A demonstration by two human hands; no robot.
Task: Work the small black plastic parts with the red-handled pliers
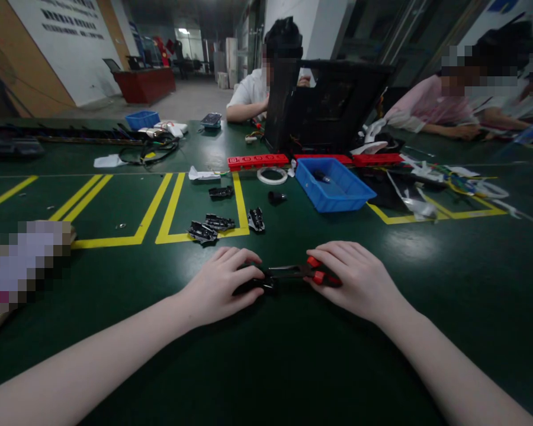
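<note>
Near the front of the green table, my left hand (pixel 228 284) is closed around a small black plastic part (pixel 267 283), mostly hidden by the fingers. My right hand (pixel 355 278) grips a pair of long-nose pliers (pixel 308 271) with red and black handles. The plier tips point left and meet the black part at my left fingertips; whether the jaws clamp it I cannot tell. Beyond my left hand lie several similar black parts, among them one part (pixel 256 219) standing apart on the right and another (pixel 221 192) farther back. A black cylindrical piece (pixel 276 197) rests behind them.
A blue bin (pixel 333 186) with a dark item inside stands beyond my right hand. Red strips (pixel 257 161), a white tape ring (pixel 272 175) and a large black frame (pixel 328 106) are farther back. Cables (pixel 475 183) lie right. Several people sit across the table.
</note>
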